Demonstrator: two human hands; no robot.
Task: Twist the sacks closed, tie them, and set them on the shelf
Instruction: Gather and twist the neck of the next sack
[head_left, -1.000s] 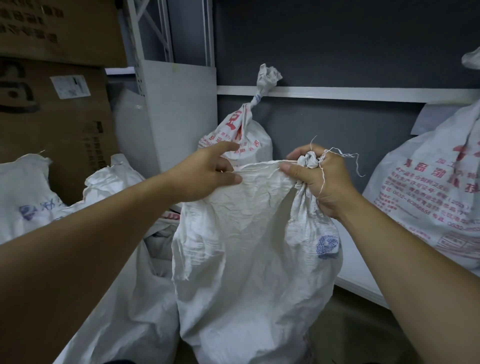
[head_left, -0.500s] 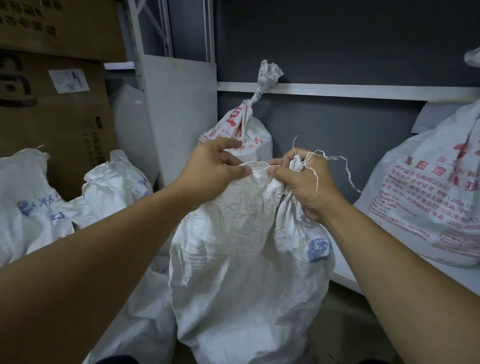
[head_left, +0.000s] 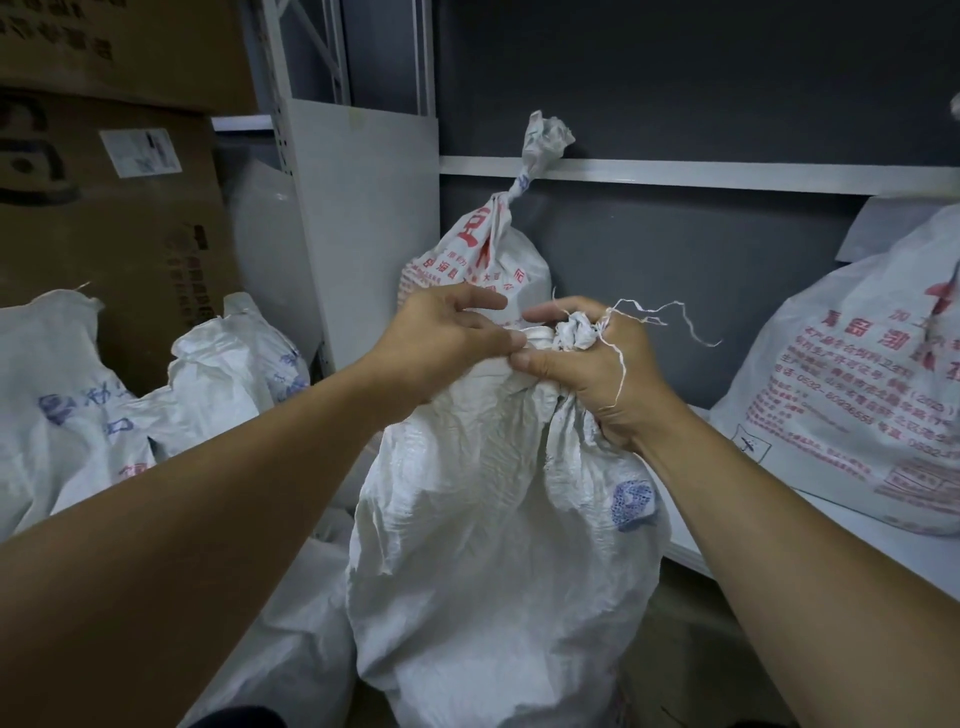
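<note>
— While the white sack (head_left: 493, 519) stands in front of the shelf (head_left: 727, 176), who holds its neck?
— The right hand (head_left: 587, 374) grips the bunched neck. The left hand (head_left: 441, 343) pinches the fabric just beside it.
— And around it?
— A tied sack (head_left: 483, 260) stands behind it. A printed sack (head_left: 857, 389) lies on the shelf at right, and cardboard boxes (head_left: 130, 234) are at left.

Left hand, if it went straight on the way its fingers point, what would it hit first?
Likely the right hand, which grips the bunched mouth of the sack. The left hand points rightward at it, thumbs nearly touching; depth is unclear.
</note>
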